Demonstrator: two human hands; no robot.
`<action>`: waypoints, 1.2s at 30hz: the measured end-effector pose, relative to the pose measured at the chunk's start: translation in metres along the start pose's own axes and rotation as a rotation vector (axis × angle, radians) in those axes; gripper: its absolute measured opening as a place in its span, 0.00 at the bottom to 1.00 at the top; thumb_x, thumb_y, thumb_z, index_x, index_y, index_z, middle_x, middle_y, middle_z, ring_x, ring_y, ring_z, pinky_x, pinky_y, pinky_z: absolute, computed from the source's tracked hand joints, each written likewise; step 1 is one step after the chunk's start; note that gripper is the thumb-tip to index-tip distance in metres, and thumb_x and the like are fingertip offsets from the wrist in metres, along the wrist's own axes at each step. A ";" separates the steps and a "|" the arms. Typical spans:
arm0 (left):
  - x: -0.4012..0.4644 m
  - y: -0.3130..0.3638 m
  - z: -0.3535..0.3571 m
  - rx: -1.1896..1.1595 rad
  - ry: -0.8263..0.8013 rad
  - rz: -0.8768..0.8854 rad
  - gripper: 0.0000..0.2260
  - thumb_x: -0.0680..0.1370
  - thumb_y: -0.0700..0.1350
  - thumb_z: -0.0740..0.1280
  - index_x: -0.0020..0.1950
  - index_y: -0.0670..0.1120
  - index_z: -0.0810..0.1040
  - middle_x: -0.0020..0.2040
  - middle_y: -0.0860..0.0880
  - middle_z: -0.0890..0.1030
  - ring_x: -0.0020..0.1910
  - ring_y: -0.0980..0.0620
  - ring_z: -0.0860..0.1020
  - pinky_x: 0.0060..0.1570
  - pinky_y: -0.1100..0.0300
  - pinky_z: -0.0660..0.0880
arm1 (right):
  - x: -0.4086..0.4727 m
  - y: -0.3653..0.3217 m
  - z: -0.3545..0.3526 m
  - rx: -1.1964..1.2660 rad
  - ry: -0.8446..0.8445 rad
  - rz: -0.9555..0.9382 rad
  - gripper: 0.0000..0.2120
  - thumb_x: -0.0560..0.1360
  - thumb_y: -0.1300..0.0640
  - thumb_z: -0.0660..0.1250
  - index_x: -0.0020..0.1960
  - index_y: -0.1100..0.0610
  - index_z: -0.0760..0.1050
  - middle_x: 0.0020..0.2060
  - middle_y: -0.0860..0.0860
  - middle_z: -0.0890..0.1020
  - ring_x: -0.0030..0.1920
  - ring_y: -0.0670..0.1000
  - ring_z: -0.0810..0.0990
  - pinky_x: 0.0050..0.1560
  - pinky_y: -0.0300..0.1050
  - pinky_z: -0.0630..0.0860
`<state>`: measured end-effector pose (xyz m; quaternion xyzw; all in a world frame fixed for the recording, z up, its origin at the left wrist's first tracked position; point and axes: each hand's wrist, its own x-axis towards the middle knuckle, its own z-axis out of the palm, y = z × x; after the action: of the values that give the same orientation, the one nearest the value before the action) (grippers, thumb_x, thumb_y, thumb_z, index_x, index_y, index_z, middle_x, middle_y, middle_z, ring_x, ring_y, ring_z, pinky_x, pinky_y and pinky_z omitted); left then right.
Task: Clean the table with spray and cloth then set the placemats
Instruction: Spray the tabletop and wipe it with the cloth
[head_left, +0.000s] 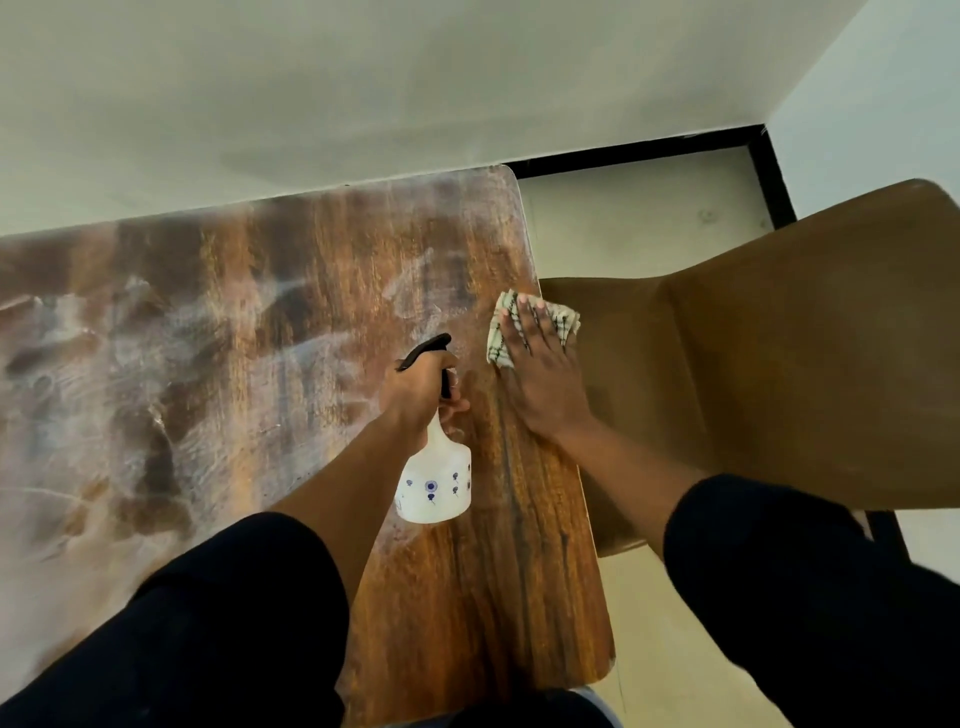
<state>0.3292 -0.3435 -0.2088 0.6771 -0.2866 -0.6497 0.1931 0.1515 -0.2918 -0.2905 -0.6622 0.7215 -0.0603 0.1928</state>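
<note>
up close, left hand (415, 389) grips spray bottle (434, 483), right hand (540, 374) flat, pressing checked cloth (563, 317) on table (260, 338) edge

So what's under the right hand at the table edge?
A checked cream cloth with dark stripes lies under the right hand, whose flat fingers press it onto the brown wooden table. The cloth's middle and the wood beneath are covered.

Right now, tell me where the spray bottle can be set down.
Bare wooden table lies left of the spray bottle, up to the wall. Crowded: the right edge, where the right hand presses the checked cloth.
</note>
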 end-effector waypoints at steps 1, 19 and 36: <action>0.002 0.001 0.000 -0.012 -0.014 0.019 0.11 0.80 0.39 0.66 0.53 0.55 0.82 0.31 0.45 0.78 0.28 0.47 0.80 0.43 0.47 0.77 | -0.012 -0.001 0.005 0.007 0.018 0.003 0.32 0.84 0.45 0.49 0.85 0.51 0.45 0.84 0.52 0.45 0.83 0.55 0.39 0.78 0.68 0.53; 0.034 0.045 0.009 0.026 0.027 -0.005 0.07 0.81 0.40 0.68 0.45 0.49 0.80 0.29 0.46 0.78 0.29 0.44 0.81 0.32 0.54 0.72 | 0.118 0.001 -0.027 -0.107 -0.028 0.029 0.36 0.80 0.38 0.37 0.85 0.51 0.45 0.84 0.54 0.45 0.83 0.56 0.41 0.79 0.68 0.45; 0.073 0.074 0.020 0.037 -0.037 0.076 0.18 0.81 0.39 0.65 0.63 0.60 0.79 0.32 0.47 0.74 0.32 0.48 0.75 0.27 0.60 0.75 | 0.118 0.005 -0.021 -0.055 0.032 0.078 0.35 0.81 0.39 0.38 0.85 0.52 0.44 0.84 0.56 0.44 0.83 0.58 0.40 0.79 0.68 0.47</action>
<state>0.2989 -0.4445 -0.2198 0.6571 -0.3277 -0.6488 0.1997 0.1333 -0.4103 -0.2970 -0.6375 0.7513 -0.0435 0.1652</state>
